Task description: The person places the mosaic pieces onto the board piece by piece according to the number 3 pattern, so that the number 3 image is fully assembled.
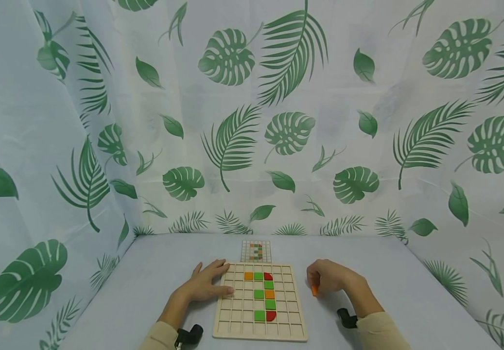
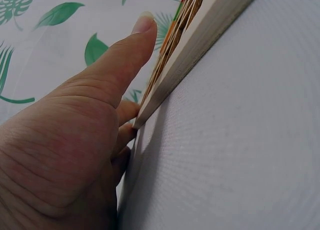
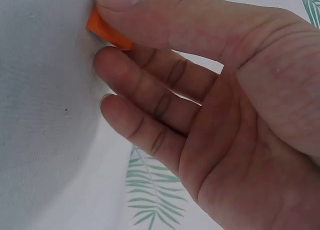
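A square wooden grid board (image 1: 284,331) lies on the table, with several coloured pieces in its cells. Its top filled row holds an orange tile (image 1: 249,276), a green tile (image 1: 258,276) and a red piece (image 1: 268,276) with a rounded corner. Further down are more green tiles, another orange tile (image 1: 269,294) and a second rounded red piece (image 1: 271,316). My left hand (image 1: 205,283) rests at the board's left edge, fingers extended and thumb over the rim. To the right of the board, my right hand (image 1: 328,275) pinches an orange block (image 3: 117,37) close over the tabletop.
Behind the board lies a small pattern card (image 1: 256,251) with a printed grid of coloured squares. The table has a pale cloth (image 1: 138,277). Leaf-print curtains (image 1: 286,170) stand at the back and sides. Each wrist wears a black camera.
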A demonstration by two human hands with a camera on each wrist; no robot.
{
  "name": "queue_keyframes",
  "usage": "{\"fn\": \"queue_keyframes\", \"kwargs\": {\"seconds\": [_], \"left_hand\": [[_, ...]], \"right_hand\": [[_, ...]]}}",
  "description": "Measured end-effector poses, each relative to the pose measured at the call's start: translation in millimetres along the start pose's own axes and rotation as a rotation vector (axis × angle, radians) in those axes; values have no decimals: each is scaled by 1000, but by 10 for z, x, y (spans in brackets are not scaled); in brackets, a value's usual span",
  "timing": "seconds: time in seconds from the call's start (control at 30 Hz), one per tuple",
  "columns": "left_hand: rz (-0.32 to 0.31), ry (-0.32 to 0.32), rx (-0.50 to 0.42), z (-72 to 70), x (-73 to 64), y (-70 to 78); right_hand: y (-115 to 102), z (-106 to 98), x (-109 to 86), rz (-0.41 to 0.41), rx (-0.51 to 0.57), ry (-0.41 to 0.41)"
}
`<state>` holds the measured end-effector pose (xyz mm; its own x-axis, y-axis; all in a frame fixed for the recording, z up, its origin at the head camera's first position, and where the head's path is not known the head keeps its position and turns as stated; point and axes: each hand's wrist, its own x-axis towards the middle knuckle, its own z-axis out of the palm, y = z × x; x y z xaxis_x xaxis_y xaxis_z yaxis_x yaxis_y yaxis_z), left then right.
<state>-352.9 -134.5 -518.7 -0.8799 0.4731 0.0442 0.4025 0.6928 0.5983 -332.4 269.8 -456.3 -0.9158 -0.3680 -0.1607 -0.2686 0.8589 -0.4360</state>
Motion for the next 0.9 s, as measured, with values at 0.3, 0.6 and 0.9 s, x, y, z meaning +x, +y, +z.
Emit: {"fn": "queue_keyframes", "kwargs": {"seconds": [0.3, 0.6, 0.9], "left_hand": [[8, -6, -3, 4, 15, -28], [5, -4, 0, 9, 16, -33], [-1, -1, 12, 10, 15, -33]], "right_hand": [[17, 0, 28, -48, 32, 29], [21, -9, 21, -144, 76, 39], [-36, -30, 33, -132, 105, 53]]}}
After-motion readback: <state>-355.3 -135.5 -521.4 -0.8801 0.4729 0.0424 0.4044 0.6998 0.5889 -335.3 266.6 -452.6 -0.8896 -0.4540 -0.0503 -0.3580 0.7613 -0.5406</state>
